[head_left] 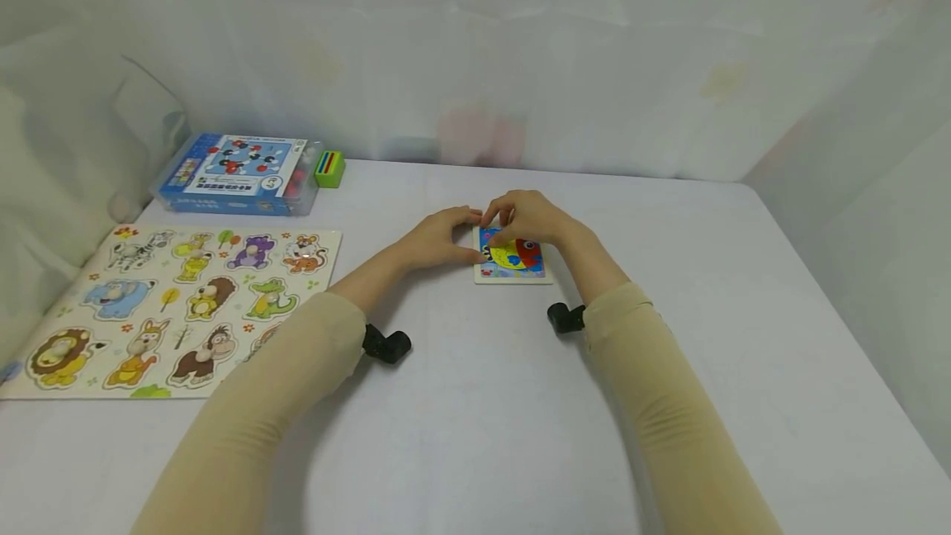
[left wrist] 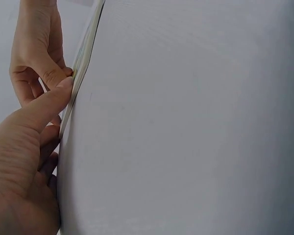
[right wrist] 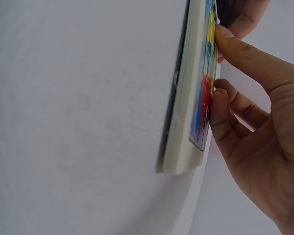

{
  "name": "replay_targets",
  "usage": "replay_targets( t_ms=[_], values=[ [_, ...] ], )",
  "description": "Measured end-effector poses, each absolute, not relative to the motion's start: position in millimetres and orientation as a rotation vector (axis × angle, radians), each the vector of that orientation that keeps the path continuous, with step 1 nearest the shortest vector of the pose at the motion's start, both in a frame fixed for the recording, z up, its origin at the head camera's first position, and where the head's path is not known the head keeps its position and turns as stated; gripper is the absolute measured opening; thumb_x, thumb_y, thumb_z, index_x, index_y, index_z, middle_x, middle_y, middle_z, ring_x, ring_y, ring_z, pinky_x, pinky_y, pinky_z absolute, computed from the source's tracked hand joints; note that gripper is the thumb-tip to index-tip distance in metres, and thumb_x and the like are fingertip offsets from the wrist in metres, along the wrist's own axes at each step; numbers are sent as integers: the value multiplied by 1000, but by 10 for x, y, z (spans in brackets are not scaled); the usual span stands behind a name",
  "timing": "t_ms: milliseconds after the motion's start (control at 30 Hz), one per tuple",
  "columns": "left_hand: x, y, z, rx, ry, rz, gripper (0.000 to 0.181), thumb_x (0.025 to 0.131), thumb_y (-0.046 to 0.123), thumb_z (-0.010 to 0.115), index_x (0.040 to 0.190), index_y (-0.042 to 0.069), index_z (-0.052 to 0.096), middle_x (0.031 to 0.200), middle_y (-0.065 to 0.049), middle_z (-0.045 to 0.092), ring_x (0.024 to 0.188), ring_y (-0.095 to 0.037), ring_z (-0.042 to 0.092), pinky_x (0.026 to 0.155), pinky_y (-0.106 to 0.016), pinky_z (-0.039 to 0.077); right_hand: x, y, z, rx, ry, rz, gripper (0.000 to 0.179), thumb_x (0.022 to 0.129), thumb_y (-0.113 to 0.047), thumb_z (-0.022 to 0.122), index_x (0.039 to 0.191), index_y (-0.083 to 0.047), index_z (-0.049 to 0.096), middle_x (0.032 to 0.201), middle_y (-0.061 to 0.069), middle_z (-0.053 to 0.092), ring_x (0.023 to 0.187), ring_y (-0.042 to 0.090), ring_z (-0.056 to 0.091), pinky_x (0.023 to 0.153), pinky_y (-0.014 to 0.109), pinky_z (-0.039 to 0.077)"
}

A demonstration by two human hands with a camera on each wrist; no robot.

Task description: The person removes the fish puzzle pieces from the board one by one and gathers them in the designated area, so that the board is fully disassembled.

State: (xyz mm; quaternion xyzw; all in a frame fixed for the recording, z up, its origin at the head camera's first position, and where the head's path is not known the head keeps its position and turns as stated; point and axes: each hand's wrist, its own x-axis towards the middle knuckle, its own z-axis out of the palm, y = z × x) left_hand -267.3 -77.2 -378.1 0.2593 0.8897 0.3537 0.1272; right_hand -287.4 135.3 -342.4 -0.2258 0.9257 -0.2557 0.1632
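Observation:
A small framed fish puzzle (head_left: 531, 258), yellow and red on blue with a pale rim, lies on the table in the head view. Along its left side, my left hand (head_left: 438, 239) holds the frame, thumb at the edge and fingers toward the far corner. My right hand (head_left: 527, 217) arches over the upper left of the picture. From the right wrist view, the right thumb (right wrist: 232, 41) touches the puzzle face (right wrist: 205, 98), with bent fingers (right wrist: 223, 117) close against it. The two thumbs nearly meet at the edge in the left wrist view. Part of the picture is hidden under the right hand.
A large animal peg puzzle board (head_left: 171, 304) lies on the left, partly under the left sleeve (head_left: 282, 386). Behind it sit a clear-lidded box with a molecule picture (head_left: 238, 173) and a small green block (head_left: 330, 169). White cloth (head_left: 594, 56) hangs behind the table.

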Motion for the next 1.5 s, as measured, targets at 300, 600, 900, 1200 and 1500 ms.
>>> replay_targets(
  t_ms=[300, 600, 900, 1200, 1500],
  values=[
    [-2679, -768, -3779, 757, 2590, 1038, 69, 84, 37, 76, 142, 10, 51, 158, -6, 42, 153, -27, 26, 127, -49, 21, -2861, 1331, -3415, -647, 2610, -755, 25, 87, -26, 75, 111, -23, 70, 107, 9, 62, 99, 25, 54, 86, 37, 50],
    [-2677, -755, -3788, 760, 2586, 1046, 69, 83, 37, 77, 141, 9, 51, 158, -9, 41, 151, -28, 30, 127, -48, 23, -2841, 1323, -3422, -646, 2581, -784, 21, 88, -21, 73, 108, -19, 68, 110, 9, 60, 103, 27, 54, 93, 41, 49],
    [-2680, -749, -3777, 742, 2591, 1032, 72, 83, 39, 77, 142, 9, 50, 158, -9, 40, 152, -28, 30, 127, -49, 23, -2820, 1327, -3419, -676, 2624, -797, 25, 86, -20, 76, 110, -17, 68, 111, 10, 61, 102, 27, 58, 93, 41, 52],
    [-2676, -753, -3767, 752, 2593, 1034, 71, 82, 38, 78, 141, 8, 51, 156, -7, 43, 153, -28, 26, 128, -49, 21, -2831, 1342, -3440, -682, 2660, -763, 24, 86, -25, 76, 109, -22, 72, 111, 9, 61, 101, 26, 55, 86, 38, 50],
    [-2681, -753, -3767, 746, 2586, 1037, 71, 82, 38, 78, 140, 7, 51, 157, -8, 42, 153, -29, 26, 128, -50, 20, -2843, 1352, -3435, -673, 2659, -733, 27, 85, -29, 77, 111, -23, 73, 112, 9, 61, 103, 25, 59, 85, 35, 53]
  ],
)
